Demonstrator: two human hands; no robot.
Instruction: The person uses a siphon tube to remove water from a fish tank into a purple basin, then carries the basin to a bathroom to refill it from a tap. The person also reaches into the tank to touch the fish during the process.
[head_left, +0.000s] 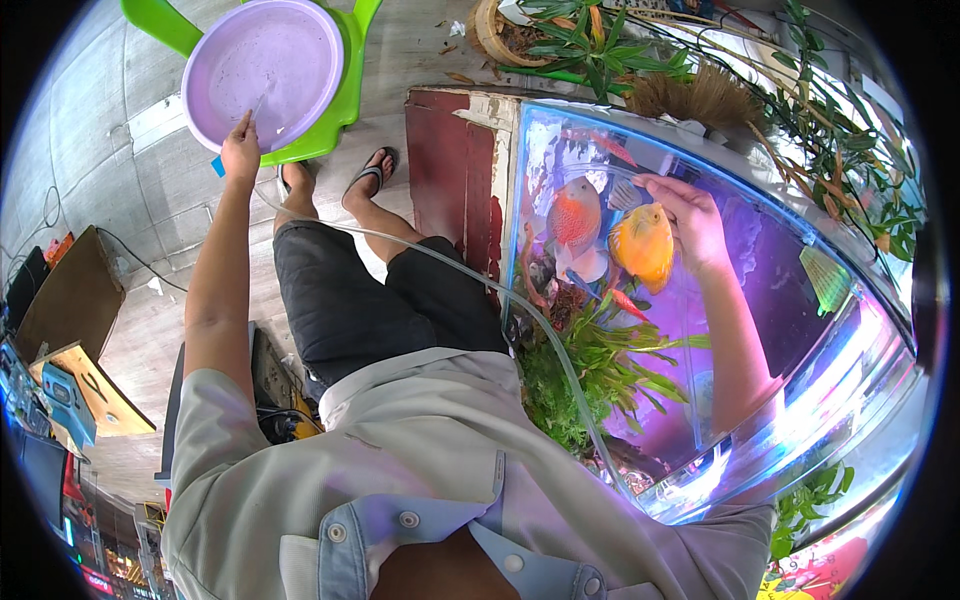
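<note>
A clear hose (455, 262) ran from the left hand (240, 152) across to the fish tank (760, 230) — the left grip was closed around its end, above a purple basin (235, 55) resting on a green stool (358, 70). The right hand (692, 215) reached into the tank just beside a yellow-orange fish (643, 245); whether that grip held anything could not be told. A red-speckled fish (575, 218) hovered nearby, above leafy green plants (600, 355).
</note>
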